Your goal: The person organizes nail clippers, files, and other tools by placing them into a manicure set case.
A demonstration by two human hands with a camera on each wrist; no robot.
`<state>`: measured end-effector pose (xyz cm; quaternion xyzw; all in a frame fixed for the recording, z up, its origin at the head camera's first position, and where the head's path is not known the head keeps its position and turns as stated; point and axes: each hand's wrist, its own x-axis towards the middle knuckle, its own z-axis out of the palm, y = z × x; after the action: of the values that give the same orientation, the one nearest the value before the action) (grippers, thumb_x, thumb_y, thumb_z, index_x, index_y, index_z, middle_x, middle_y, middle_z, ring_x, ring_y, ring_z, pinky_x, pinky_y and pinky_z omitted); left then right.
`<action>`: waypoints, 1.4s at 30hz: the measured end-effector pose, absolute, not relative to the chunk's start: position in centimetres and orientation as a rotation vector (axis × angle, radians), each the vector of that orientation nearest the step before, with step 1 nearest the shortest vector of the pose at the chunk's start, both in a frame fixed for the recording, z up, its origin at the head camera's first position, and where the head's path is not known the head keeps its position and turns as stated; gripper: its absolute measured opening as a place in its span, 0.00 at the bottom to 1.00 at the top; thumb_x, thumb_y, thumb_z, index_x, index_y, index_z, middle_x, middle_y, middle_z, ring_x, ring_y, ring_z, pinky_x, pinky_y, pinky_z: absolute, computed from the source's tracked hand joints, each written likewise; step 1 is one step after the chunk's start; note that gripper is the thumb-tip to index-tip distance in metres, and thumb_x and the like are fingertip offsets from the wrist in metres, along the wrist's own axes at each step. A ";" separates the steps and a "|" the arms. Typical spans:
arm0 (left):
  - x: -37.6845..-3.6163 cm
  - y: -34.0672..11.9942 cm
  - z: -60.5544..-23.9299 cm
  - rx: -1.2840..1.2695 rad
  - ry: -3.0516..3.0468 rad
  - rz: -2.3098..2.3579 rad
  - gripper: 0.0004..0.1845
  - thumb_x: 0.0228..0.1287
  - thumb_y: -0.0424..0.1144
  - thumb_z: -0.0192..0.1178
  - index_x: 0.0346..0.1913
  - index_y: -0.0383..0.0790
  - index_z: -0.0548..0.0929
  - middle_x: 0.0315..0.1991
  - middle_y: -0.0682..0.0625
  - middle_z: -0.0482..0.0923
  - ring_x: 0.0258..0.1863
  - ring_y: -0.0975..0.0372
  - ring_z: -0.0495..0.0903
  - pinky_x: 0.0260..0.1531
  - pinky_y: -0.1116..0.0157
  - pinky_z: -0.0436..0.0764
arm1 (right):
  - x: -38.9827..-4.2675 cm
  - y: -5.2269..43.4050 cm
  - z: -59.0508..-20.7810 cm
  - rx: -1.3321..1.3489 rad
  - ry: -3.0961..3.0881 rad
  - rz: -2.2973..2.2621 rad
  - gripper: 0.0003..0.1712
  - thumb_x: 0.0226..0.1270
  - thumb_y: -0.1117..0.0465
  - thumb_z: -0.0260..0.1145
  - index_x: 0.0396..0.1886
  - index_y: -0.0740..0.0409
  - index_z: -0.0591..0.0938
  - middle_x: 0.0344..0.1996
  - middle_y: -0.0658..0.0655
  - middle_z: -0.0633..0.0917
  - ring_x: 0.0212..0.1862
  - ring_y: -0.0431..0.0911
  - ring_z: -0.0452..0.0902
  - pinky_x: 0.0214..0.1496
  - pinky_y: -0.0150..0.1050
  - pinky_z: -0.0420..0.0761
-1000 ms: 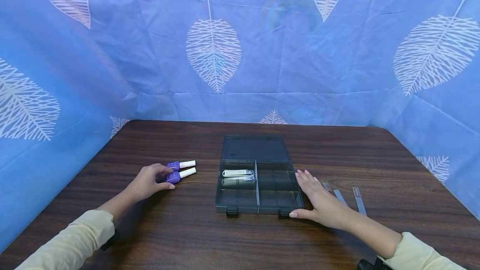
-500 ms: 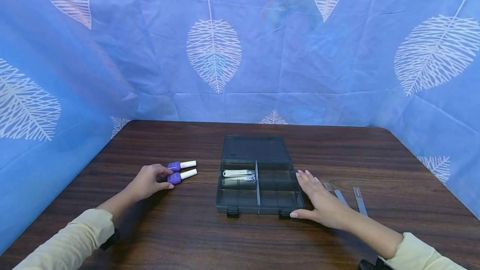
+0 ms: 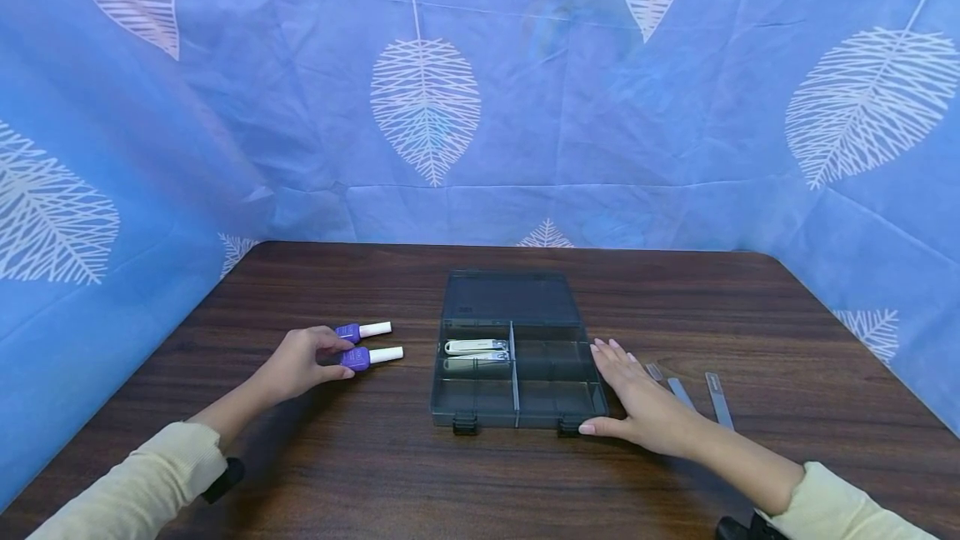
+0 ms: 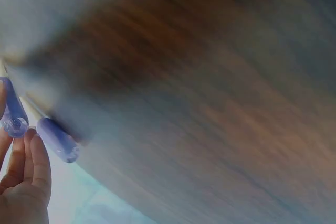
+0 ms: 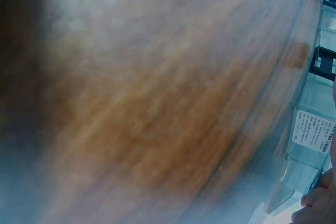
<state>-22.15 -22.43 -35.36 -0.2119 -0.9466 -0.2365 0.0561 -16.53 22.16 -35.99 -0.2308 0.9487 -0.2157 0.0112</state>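
Observation:
My left hand [image 3: 333,357] pinches the purple base of the nearer of two small purple bottles with white caps [image 3: 369,355]. It lies on the table just in front of the second bottle [image 3: 363,329]. The left wrist view shows both bottles [image 4: 56,140] beside my fingertips [image 4: 31,166]. A smoky clear compartment box [image 3: 517,411] stands open in the middle, with two nail clippers [image 3: 476,347] in its left rear cell. My right hand [image 3: 611,386] lies flat against the box's right wall, fingers straight. The right wrist view shows that box wall [image 5: 312,129].
Two glass nail files [image 3: 718,400] lie on the dark wooden table [image 3: 375,473] right of my right hand. The box lid [image 3: 506,297] lies flat behind the cells. A blue leaf-print cloth [image 3: 480,107] walls off the back and both sides.
The nearer purple bottle has shifted a little to the right and toward me in my left hand's pinch. My right hand has stayed against the box.

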 end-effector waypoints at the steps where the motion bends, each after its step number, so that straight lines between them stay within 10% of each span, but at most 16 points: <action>1: -22.1 -22.3 -35.2 -0.650 -2.865 -0.720 0.16 0.49 0.36 0.70 0.42 0.32 0.85 0.38 0.44 0.82 0.36 0.60 0.78 0.38 0.58 0.81 | -16.5 22.2 -36.0 -0.719 2.961 -0.673 0.58 0.53 0.35 0.63 0.70 0.70 0.54 0.70 0.71 0.54 0.71 0.66 0.44 0.66 0.65 0.51; 42: -18.7 -14.2 -34.0 -0.846 -2.570 -1.011 0.17 0.47 0.35 0.71 0.43 0.38 0.85 0.38 0.52 0.82 0.35 0.65 0.78 0.36 0.69 0.80 | -16.5 22.2 -36.2 -0.733 2.958 -0.697 0.57 0.54 0.36 0.63 0.70 0.70 0.54 0.70 0.71 0.53 0.71 0.66 0.44 0.66 0.66 0.50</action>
<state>-18.70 -14.18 -33.97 -0.2907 -0.8826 -0.3473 0.1261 -16.55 22.25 -36.22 -0.2346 0.9462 -0.2229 0.0077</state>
